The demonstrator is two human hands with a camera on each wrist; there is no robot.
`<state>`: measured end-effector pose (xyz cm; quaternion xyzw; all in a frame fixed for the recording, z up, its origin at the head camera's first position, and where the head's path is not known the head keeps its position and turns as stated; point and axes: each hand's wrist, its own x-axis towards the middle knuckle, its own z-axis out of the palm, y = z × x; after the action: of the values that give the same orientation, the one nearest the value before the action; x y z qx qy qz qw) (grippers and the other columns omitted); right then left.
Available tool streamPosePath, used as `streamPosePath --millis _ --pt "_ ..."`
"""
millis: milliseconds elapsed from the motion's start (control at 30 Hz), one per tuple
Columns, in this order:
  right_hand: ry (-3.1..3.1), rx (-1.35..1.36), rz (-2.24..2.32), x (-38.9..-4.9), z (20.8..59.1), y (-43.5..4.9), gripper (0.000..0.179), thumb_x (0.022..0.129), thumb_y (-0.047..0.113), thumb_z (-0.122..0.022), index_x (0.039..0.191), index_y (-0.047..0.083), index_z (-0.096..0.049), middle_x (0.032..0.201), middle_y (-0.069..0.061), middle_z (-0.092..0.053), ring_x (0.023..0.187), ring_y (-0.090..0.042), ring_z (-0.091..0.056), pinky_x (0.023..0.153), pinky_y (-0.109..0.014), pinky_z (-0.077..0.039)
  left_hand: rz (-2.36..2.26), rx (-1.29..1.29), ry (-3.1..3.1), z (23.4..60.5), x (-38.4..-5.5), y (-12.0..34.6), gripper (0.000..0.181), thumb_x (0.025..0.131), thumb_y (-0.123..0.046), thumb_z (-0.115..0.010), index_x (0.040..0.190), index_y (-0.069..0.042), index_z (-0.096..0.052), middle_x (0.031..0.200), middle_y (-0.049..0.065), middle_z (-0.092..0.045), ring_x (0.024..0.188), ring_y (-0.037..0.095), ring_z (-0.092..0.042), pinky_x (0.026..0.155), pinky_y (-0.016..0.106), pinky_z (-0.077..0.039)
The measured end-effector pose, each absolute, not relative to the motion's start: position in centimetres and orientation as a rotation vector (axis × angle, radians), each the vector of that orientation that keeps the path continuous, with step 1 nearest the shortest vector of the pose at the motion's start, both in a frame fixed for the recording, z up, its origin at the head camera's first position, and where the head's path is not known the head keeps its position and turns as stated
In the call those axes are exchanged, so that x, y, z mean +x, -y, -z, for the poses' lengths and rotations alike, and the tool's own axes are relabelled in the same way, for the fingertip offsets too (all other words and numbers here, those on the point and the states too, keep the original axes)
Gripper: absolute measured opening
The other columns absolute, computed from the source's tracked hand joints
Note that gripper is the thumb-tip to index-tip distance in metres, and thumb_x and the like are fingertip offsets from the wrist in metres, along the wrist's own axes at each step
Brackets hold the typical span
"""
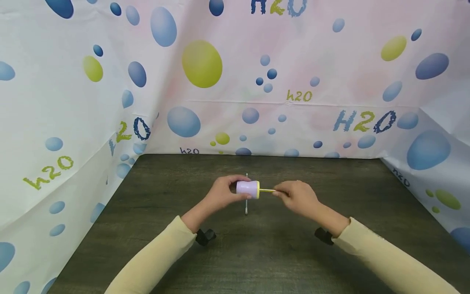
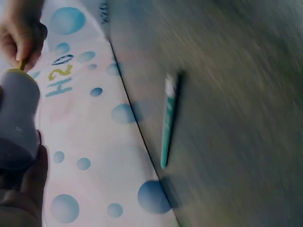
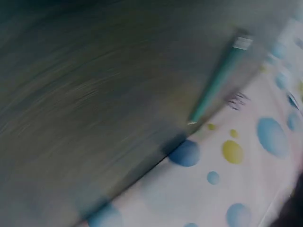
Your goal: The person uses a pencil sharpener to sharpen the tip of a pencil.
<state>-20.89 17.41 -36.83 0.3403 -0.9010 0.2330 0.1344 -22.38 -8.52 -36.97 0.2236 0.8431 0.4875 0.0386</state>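
In the head view my left hand (image 1: 225, 191) grips a small lavender cylinder (image 1: 247, 188) with a yellow rim, thumb and fingers on either side of it. The cylinder lies sideways in the grip, its yellow end facing my right hand (image 1: 299, 197). That hand pinches a thin yellow stick (image 1: 266, 190), which runs straight to the yellow end. From the left wrist, the lavender cylinder (image 2: 18, 118) and the pinching fingers (image 2: 23, 40) show at the left edge. Behind the cylinder, a thin teal stick (image 2: 168, 123) with a whitish end lies on the table.
The dark wood-grain table (image 1: 293, 253) ends at a white sheet (image 1: 235, 90) with blue and green spots, which stands at the back and both sides. Dark wrist devices (image 1: 205, 237) sit at both cuffs. The right wrist view is blurred and shows the teal stick (image 3: 218, 80).
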Motion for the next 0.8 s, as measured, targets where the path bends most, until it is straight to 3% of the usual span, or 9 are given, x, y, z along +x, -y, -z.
streamPosePath --millis 67,167,333,433,567,700,733,800 --pt "2.845 0.873 -0.940 -21.0 35.9 -17.4 0.020 0.099 0.012 -0.065 0.104 -0.003 -0.077 0.091 -0.017 -0.078 0.070 -0.017 -0.066 0.061 -0.025 -0.050 -1.467 0.764 -2.633 36.8 -22.2 8.6 0.043 0.086 -0.013 -0.083 0.125 -0.003 -0.069 0.128 0.020 -0.069 0.107 0.031 -0.069 0.091 0.041 -0.061" --pt "2.962 0.797 -1.078 -21.2 35.1 -17.3 0.024 0.101 0.013 -0.061 0.108 -0.005 -0.076 0.099 -0.022 -0.078 0.073 -0.019 -0.065 0.066 -0.030 -0.052 -1.482 0.801 -2.623 36.4 -22.2 8.8 0.048 0.086 -0.010 -0.083 0.129 -0.001 -0.063 0.134 0.020 -0.065 0.117 0.034 -0.067 0.101 0.047 -0.057" --pt "2.716 0.892 -0.681 -21.1 34.8 -17.3 0.020 0.096 0.016 -0.070 0.109 0.003 -0.078 0.090 -0.009 -0.078 0.064 -0.008 -0.057 0.056 -0.024 -0.045 -1.498 0.603 -2.595 35.8 -22.8 8.8 0.052 0.087 -0.015 -0.082 0.133 -0.003 -0.061 0.133 0.019 -0.064 0.120 0.034 -0.067 0.098 0.044 -0.059" --pt "2.410 1.018 -0.446 -21.3 35.3 -17.5 0.020 0.090 0.013 -0.076 0.108 0.003 -0.076 0.088 -0.006 -0.073 0.068 -0.011 -0.061 0.056 -0.025 -0.049 -1.522 0.491 -2.571 35.7 -23.2 8.8 0.050 0.088 -0.018 -0.081 0.132 -0.001 -0.063 0.129 0.022 -0.066 0.116 0.035 -0.069 0.092 0.042 -0.061" --pt "1.977 1.124 -0.203 -22.1 36.4 -17.8 0.018 0.103 0.014 -0.061 0.103 0.000 -0.072 0.083 -0.008 -0.067 0.068 -0.018 -0.061 0.055 -0.028 -0.052 -1.580 0.401 -2.504 35.7 -23.3 8.8 0.049 0.090 -0.018 -0.078 0.133 0.001 -0.064 0.129 0.025 -0.067 0.120 0.037 -0.068 0.094 0.042 -0.061" --pt "1.809 1.092 -0.159 -22.4 37.4 -17.6 0.045 0.112 0.018 -0.038 0.094 0.000 -0.075 0.075 -0.006 -0.065 0.060 -0.017 -0.059 0.046 -0.025 -0.044 -1.582 0.382 -2.490 35.8 -23.0 8.4 0.050 0.088 -0.017 -0.081 0.132 0.000 -0.065 0.129 0.023 -0.068 0.120 0.036 -0.069 0.095 0.043 -0.061" --pt "1.834 1.079 -0.184 -22.3 37.5 -17.5 0.048 0.112 0.021 -0.037 0.092 0.001 -0.075 0.073 -0.005 -0.065 0.058 -0.016 -0.058 0.044 -0.023 -0.041 -1.583 0.387 -2.498 35.9 -22.8 8.3 0.050 0.087 -0.016 -0.082 0.132 0.000 -0.066 0.128 0.023 -0.068 0.119 0.036 -0.069 0.095 0.042 -0.061" --pt "1.999 1.061 -0.297 -21.7 37.5 -17.4 0.035 0.108 0.015 -0.050 0.090 0.001 -0.077 0.072 -0.004 -0.067 0.056 -0.013 -0.057 0.043 -0.021 -0.038 -1.573 0.426 -2.532 36.2 -22.6 8.0 0.051 0.085 -0.015 -0.084 0.131 -0.001 -0.067 0.127 0.022 -0.068 0.116 0.034 -0.071 0.092 0.041 -0.062"
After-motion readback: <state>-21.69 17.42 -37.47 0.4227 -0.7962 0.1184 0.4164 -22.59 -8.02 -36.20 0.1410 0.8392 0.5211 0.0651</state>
